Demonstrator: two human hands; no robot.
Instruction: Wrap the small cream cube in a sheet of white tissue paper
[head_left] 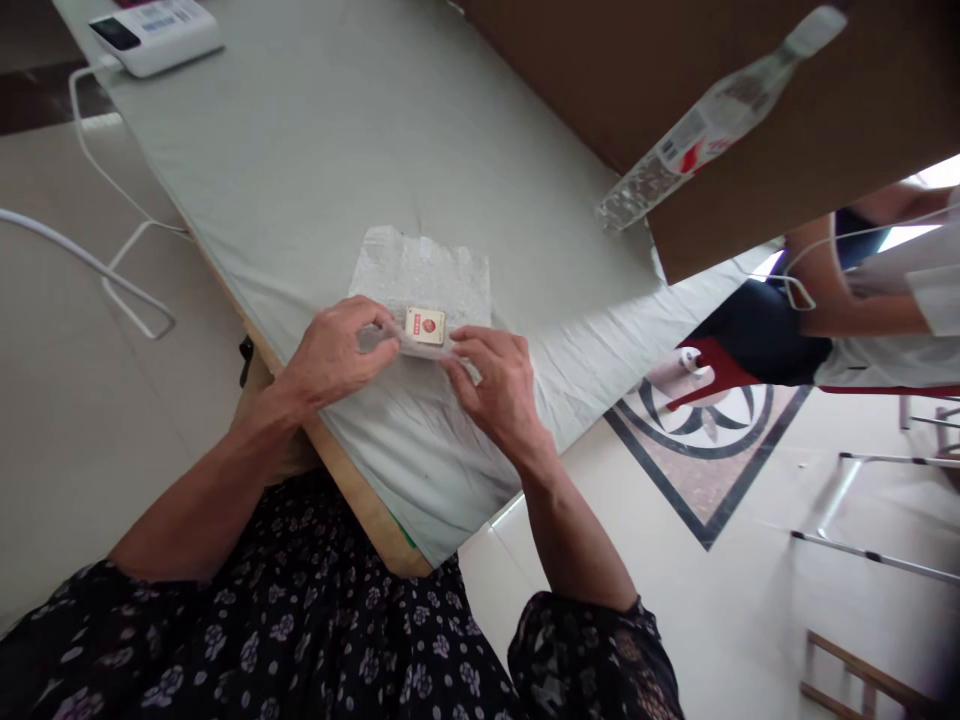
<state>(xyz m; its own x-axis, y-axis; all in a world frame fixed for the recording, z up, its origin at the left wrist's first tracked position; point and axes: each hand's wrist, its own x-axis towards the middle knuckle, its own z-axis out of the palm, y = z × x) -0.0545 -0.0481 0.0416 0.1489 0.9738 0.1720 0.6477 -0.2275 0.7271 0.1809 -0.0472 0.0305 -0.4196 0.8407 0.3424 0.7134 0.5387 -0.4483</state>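
A small cream box with a red print (425, 325) lies on a sheet of clear bubble wrap (420, 268), near the sheet's front edge. My left hand (337, 348) is at the left front corner of the wrap, its thumb and fingers pinched on the film edge. On the other side, my right hand (496, 378) grips the right front edge between thumb and bent fingers. The near edge of the wrap is lifted a little in front of the box. Beyond the box, the rest of the sheet lies flat on the table.
A pale green cloth covers the table (300, 130). A clear plastic bottle (712, 125) leans beside a large brown cardboard box (750, 200). At the far left sits a white device (156, 35) with a cable. Another person's arm (817, 270) shows at the right.
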